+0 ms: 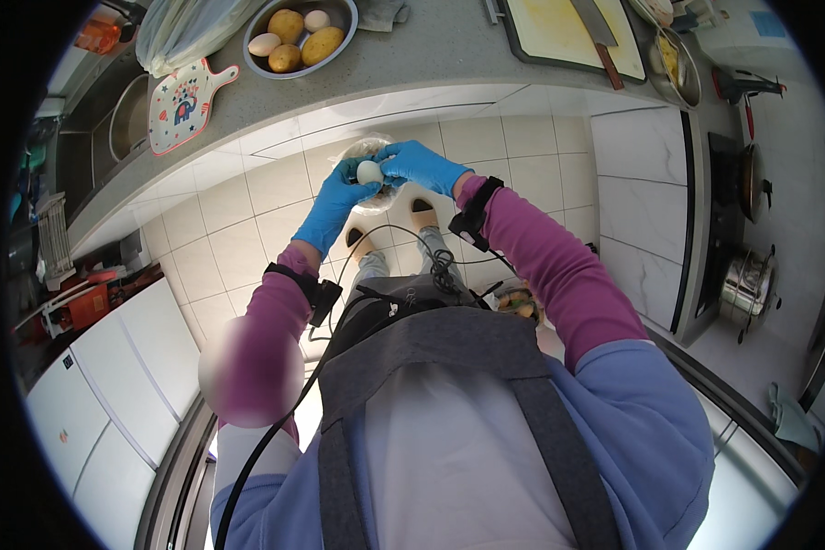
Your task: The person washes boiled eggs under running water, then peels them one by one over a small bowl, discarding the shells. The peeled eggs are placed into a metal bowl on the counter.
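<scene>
A pale egg (369,172) is between my two blue-gloved hands, above a bin with a clear plastic liner (370,142) on the floor. My left hand (347,189) grips the egg from the left and below. My right hand (409,165) has its fingertips at the egg's upper right side; whether they pinch anything is too small to tell. On the counter beyond, a metal bowl (249,51) holds several potatoes and two eggs. A cutting board shaped like a paddle, with an elephant print (179,110), lies left of the bowl.
A cleaver (599,31) lies on a yellowish cutting board (543,34), its handle past the board's near edge. Beside it stands a metal bowl (691,82). The counter edge crosses ahead, with a sink (86,148) at left. A cable hangs before my apron.
</scene>
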The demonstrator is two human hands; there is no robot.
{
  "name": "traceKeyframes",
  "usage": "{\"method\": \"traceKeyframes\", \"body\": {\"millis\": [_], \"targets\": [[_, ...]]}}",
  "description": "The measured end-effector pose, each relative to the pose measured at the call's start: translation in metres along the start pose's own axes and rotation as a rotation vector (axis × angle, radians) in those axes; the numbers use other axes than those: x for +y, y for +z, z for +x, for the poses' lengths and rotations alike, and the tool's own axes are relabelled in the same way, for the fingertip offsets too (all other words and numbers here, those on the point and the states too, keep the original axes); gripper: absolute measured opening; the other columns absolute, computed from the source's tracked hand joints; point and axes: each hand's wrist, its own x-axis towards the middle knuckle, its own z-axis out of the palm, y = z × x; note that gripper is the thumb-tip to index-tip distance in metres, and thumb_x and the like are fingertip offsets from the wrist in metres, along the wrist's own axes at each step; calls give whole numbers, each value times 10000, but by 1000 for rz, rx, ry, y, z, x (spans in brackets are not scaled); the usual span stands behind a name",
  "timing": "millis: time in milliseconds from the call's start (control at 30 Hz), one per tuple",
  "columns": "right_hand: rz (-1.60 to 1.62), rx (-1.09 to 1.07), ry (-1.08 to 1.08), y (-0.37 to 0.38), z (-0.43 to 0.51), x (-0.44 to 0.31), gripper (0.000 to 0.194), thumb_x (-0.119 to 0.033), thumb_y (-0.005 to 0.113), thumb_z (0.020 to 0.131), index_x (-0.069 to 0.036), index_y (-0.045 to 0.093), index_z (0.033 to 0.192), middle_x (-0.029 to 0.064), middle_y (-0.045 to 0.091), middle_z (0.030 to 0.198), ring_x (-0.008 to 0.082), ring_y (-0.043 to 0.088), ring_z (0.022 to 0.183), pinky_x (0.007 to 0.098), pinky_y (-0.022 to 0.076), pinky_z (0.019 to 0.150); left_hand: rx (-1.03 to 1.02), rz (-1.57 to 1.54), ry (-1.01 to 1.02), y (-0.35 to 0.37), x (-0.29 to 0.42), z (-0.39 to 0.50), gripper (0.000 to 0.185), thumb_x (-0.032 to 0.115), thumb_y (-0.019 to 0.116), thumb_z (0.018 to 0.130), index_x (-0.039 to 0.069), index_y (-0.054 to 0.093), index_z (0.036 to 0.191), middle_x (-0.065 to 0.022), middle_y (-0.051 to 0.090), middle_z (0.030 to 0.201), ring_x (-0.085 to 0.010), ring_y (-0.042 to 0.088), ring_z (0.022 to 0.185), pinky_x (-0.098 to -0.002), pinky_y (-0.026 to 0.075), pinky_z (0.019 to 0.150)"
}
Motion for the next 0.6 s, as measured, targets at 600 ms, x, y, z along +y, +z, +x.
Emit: {"method": "traceKeyframes", "body": {"millis": [600], "targets": [[113, 86, 38, 23, -17, 3, 294, -239, 536, 898, -23, 584, 1092, 89, 599, 964, 164, 575, 839, 277, 491, 776, -110, -10, -65, -2, 15, -9, 566, 169, 691, 826, -13, 404, 1279, -129, 525, 1190, -220, 543, 1099, -311, 455, 945]]}}
